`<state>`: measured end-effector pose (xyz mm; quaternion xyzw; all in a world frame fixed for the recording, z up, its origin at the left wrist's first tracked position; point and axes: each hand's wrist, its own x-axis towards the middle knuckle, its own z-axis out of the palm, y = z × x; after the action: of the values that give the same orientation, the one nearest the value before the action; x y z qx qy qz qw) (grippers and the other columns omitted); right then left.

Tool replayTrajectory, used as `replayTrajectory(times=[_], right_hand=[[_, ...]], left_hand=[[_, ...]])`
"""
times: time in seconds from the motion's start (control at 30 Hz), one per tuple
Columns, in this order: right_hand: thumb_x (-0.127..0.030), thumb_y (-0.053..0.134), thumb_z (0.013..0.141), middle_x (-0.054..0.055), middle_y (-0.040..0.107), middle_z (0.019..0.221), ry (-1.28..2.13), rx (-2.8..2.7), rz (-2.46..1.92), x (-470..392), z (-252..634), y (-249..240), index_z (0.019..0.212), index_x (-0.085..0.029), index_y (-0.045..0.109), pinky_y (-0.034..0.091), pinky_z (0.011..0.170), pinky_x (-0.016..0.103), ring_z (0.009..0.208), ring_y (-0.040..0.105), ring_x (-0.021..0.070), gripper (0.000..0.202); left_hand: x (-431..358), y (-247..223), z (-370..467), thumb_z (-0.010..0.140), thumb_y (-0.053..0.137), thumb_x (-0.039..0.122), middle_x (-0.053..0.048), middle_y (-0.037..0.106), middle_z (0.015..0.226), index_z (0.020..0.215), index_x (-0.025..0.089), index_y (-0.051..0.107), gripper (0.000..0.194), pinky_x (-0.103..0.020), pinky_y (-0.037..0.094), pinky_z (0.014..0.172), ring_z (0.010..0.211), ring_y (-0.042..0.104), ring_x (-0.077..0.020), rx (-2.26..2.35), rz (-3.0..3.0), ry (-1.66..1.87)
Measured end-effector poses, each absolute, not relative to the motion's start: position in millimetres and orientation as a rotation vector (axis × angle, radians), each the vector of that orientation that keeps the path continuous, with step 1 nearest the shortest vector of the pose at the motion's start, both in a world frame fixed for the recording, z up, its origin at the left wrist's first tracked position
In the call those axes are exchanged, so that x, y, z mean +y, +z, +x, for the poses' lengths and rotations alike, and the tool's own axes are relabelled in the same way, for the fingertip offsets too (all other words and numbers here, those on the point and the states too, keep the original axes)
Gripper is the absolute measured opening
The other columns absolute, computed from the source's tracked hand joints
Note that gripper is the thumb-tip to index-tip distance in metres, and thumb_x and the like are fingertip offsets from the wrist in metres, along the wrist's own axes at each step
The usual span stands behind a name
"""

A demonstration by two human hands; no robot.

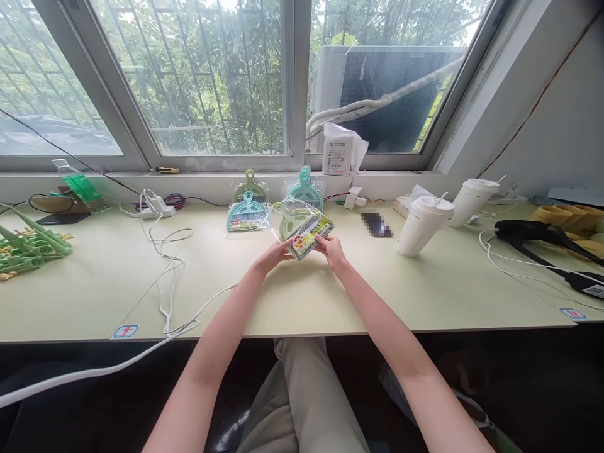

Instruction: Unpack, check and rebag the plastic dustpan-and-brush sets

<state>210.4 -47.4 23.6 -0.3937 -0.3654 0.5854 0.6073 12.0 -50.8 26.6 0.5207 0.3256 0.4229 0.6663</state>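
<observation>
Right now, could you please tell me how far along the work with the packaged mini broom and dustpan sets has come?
Both hands, left hand and right hand, hold one green plastic broom-and-dustpan set in clear wrapping by its label end. Three more wrapped sets lie behind on the pale table: a teal set, a green set and another teal set. None looks opened.

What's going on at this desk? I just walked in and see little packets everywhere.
A seated person holds a packaged green mini dustpan-and-brush set by its labelled end, left hand and right hand pinching either side, just above the pale green desk. Three more packaged sets lie behind it near the window, one of them teal. Two lidded white cups with straws stand to the right.
</observation>
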Motion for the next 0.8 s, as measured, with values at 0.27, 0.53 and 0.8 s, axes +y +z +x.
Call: replayTrajectory(times=[0.27,0.53,0.8], right_hand=[[-0.016,0.072,0.078,0.007,0.075,0.08,1.333,-0.812,-0.914,-49.1,204.0,23.7,0.079,-0.011,0.067,0.061,0.083,0.036,0.073,0.072,0.018,0.007],[-0.025,0.077,0.073,0.006,0.075,0.091,1.179,-0.717,-0.748,-53.3,202.3,29.2,0.085,-0.014,0.068,0.059,0.088,0.037,0.086,0.072,0.0206,0.019],[-0.02,0.075,0.074,0.007,0.075,0.086,1.3,-0.77,-0.793,-52.0,202.4,27.7,0.083,-0.012,0.068,0.06,0.084,0.039,0.079,0.072,0.0202,0.013]], left_hand=[[-55.5,30.4,17.7,0.077,0.067,0.054,-0.013,0.061,0.129,0.131,0.022,0.054,0.064,-0.04,0.051,0.09,0.117,0.058,-0.0296,0.821,1.28,1.004],[-69.0,26.5,32.7,0.082,0.062,0.052,-0.016,0.054,0.137,0.133,0.025,0.051,0.059,-0.05,0.046,0.096,0.119,0.057,-0.0315,0.599,1.385,0.703],[-52.2,32.9,15.7,0.086,0.053,0.056,-0.007,0.059,0.133,0.133,0.025,0.051,0.056,-0.043,0.041,0.103,0.127,0.05,-0.0268,0.51,1.114,1.247]])
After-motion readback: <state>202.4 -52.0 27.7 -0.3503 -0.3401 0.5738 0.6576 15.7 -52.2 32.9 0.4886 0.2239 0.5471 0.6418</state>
